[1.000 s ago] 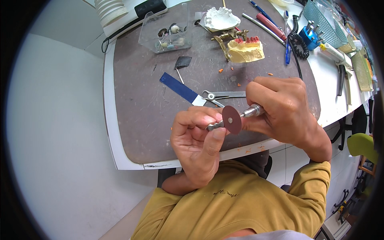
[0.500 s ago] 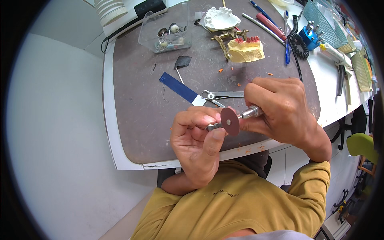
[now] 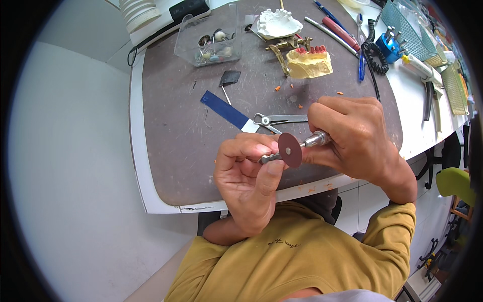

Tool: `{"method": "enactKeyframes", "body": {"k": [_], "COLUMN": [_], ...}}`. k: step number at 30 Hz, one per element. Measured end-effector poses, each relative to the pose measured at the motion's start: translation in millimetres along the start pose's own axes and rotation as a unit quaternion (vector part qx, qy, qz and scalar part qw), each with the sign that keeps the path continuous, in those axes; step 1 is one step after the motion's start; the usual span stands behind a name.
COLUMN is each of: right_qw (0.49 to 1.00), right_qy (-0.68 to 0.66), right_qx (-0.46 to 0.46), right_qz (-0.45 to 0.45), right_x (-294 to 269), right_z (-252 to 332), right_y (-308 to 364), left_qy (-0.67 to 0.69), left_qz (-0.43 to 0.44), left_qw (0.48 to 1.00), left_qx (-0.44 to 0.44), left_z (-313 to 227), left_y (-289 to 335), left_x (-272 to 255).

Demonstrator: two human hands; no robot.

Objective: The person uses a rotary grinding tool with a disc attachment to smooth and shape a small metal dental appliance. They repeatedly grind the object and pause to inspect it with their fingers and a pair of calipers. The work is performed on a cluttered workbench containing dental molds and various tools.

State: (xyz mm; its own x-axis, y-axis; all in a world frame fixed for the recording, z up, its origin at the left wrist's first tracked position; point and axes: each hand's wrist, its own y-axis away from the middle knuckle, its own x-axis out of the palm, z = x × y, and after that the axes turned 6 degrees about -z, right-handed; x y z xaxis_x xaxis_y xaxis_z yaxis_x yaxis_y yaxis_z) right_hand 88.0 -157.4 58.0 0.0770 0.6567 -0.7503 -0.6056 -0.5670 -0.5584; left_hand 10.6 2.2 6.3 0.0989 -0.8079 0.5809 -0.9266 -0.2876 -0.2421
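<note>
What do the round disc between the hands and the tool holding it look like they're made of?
The disc: dull reddish-brown, matte and grainy, probably an abrasive composite. The tool in the right hand: shiny silver with bright glints, apparently polished metal. The left hand pinches a small metal piece, likely steel.

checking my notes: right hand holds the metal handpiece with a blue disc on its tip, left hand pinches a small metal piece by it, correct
Not quite: the head view shows the disc is reddish brown, not blue. The rest holds: the right hand holds the metal handpiece, and the left hand pinches a small metal piece by it.

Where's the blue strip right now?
Head view: the blue strip lies on the dark mat, left of the metal pliers, just above the left hand.
</note>
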Motion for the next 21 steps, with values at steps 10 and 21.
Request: {"method": "enactKeyframes", "body": {"k": [10,21], "right_qw": [1.000,1.000], "right_qy": [-0.003,0.006], "right_qx": [-0.006,0.002], "right_qz": [0.001,0.009], "right_x": [0.5,0.7], "right_z": [-1.4,-2.0], "right_y": [-0.1,1.6], "left_qy": [-0.005,0.084], "left_qz": [0.001,-0.020], "left_qw": [1.000,0.996], "left_qx": [-0.005,-0.004], "left_z": [-0.7,0.8], "left_y": [-0.5,-3.5], "left_x": [0.5,6.6]}}
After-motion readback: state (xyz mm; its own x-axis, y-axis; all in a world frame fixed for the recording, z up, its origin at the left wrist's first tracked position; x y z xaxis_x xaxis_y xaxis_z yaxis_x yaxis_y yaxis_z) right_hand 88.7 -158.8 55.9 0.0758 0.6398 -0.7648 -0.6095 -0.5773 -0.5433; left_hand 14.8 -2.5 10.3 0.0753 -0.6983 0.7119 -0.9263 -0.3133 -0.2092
